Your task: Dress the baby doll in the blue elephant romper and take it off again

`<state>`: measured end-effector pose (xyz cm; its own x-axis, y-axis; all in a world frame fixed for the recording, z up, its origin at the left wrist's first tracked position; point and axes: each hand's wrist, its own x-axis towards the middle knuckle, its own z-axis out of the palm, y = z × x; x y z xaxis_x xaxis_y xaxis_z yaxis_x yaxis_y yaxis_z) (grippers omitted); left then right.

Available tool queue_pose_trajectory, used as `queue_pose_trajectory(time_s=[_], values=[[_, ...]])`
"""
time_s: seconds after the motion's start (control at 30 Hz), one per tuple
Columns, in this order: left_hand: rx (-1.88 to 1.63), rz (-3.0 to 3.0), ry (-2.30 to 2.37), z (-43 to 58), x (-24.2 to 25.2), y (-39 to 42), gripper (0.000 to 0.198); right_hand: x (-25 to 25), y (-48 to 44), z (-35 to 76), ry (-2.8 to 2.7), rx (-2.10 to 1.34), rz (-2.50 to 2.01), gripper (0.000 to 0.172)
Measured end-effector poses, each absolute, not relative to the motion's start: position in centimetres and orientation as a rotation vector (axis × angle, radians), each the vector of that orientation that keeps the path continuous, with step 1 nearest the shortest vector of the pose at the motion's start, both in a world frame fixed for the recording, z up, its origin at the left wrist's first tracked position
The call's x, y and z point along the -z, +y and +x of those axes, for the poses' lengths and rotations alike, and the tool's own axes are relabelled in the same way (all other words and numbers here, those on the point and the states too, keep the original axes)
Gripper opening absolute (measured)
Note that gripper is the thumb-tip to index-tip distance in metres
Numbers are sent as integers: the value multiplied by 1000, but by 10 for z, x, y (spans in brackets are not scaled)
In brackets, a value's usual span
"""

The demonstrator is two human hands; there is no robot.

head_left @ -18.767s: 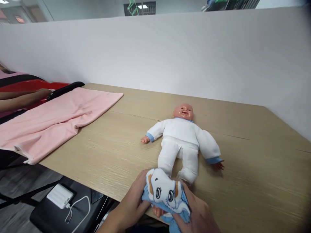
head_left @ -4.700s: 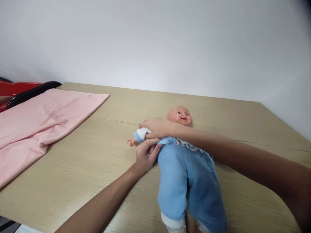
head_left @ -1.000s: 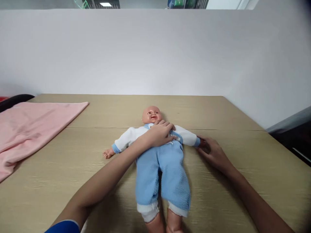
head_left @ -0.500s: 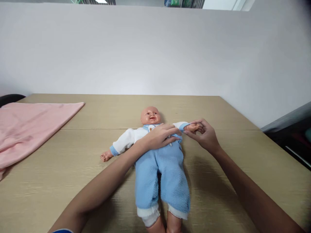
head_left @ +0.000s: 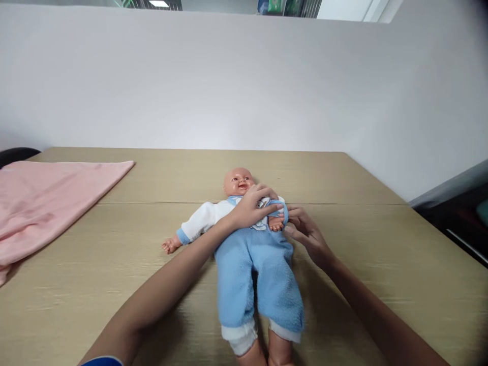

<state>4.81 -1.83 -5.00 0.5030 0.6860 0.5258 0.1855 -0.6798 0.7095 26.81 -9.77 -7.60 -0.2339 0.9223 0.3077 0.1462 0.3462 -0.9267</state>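
Note:
A baby doll lies on its back on the table, head away from me, in blue fleece trousers and a white top with blue cuffs. My left hand rests across its chest, fingers and thumb closed around the sleeve of the doll's arm on the right side. That arm is bent, so the doll's small hand lies over the belly. The blue cuff there is stretched away from the wrist, pinched by my right hand. The doll's other arm lies out to the left, untouched.
A pink cloth is spread at the table's left side. The wooden table meets a pale wall or partition at the back. Part of a black chair shows at far left, and a dark object at right.
The doll's right-side arm has gone from stretched outward to bent over its belly. My right hand has moved left and down, from the doll's hand to the cuff. My left hand shifted up slightly.

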Motion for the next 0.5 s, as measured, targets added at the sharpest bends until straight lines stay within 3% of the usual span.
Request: queue_pose_trajectory(time_s=[0.23,0.5], values=[[-1034,2144,689,51,52,-18,23,85,-87,248,-1095,-1351,-960,28],[-888,2060,1012,55,55,-15,14,110,-63,253,-1016,-1175,-1189,33]])
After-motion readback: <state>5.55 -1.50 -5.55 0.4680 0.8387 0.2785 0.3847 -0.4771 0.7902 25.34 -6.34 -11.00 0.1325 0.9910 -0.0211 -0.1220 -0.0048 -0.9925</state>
